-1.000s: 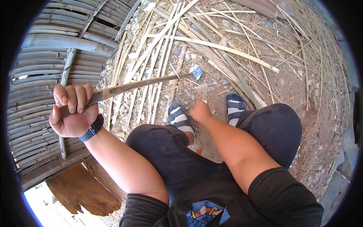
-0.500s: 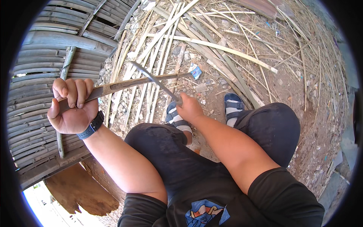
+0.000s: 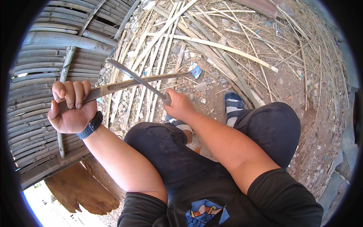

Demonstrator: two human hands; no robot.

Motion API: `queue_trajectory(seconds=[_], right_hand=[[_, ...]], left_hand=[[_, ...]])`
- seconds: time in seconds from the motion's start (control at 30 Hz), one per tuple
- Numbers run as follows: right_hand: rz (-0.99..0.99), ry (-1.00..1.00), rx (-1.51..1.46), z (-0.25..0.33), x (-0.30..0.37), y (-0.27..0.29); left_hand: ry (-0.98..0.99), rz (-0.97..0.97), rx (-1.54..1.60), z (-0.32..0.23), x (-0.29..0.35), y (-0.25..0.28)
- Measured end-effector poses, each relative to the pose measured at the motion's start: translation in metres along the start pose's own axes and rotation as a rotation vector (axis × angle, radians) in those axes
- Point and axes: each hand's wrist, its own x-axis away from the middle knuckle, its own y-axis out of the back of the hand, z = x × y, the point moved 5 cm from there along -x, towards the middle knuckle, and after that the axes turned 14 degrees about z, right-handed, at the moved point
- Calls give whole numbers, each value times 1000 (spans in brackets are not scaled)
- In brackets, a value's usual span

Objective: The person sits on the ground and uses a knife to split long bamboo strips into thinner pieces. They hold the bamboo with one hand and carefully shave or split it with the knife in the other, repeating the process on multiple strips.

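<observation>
Left hand (image 3: 72, 109) at centre left of the frame, grip clenched tight round the near end of a flat bamboo strip (image 3: 136, 82), fingers wrapped over the top, dark watch (image 3: 90, 126) on the wrist. Strip pale brown, rough and fibrous, running from the fist toward upper centre, slightly rising. Right hand (image 3: 179, 106) at centre, grip closed on the handle of a knife (image 3: 134, 77); blade long, grey, dull metal, gently curved, laid across the strip and touching it left of centre. Below the strip, a litter of split bamboo (image 3: 211, 45), thin, straw-coloured slivers on bare reddish earth. At left, a mat (image 3: 41, 68) of weathered grey slats. Blue-and-white sandal (image 3: 233, 106) just right of the right hand.
</observation>
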Motion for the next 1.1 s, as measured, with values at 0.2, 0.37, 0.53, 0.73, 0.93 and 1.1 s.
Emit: queue_trajectory(seconds=[0.2,0.37,0.53,0.73,0.93,1.1], right_hand=[[-56,-578,-1,-131,35,-9],[-72,-396,-82,-49,14,-10],[3,-99,-69,-11,-1,-6],[7,-555,-16,-133,16,-6],[-24,-267,-73,-30,2,-1],[53,-82,-78,-5,-19,15]], left_hand=[[-17,7,-8,-2,-2,6],[-10,-2,-24,0,-1,0],[-3,-4,-16,-2,5,2],[-7,24,-9,-4,0,1],[17,41,-5,2,-3,-9],[89,243,82,1,2,-13]])
